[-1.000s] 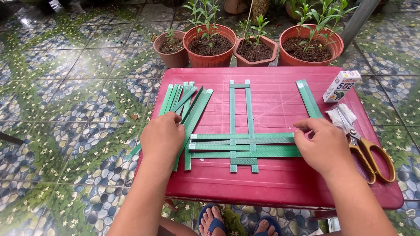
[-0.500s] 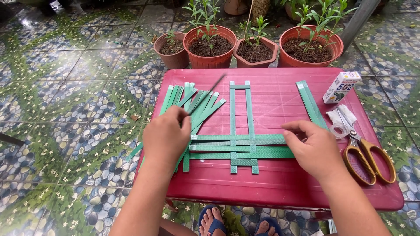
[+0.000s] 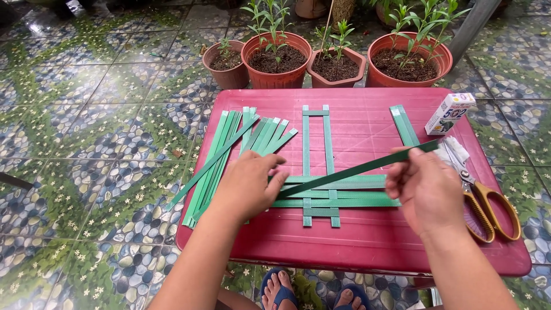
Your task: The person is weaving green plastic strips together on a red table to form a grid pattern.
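A woven lattice of green strips [image 3: 321, 189] lies on the red plastic table [image 3: 367, 247]: two upright strips crossed by several flat ones. My left hand [image 3: 252, 186] and my right hand [image 3: 425, 189] hold one loose green strip [image 3: 356, 169] between them, slanting up to the right just above the lattice. The left hand grips its lower end near the lattice's left edge; the right pinches it near the upper end. A fanned pile of spare green strips [image 3: 229, 149] lies at the table's left.
Yellow-handled scissors [image 3: 488, 201], a small white box [image 3: 450, 113] and another pair of green strips [image 3: 404, 125] lie at the table's right. Several terracotta pots with plants [image 3: 275, 57] stand behind the table. My sandalled feet [image 3: 310, 290] show below on the patterned tile floor.
My left hand picked a strip out of the spare pile and swung it over the lattice. My right hand left the lattice and took hold of the strip's far end.
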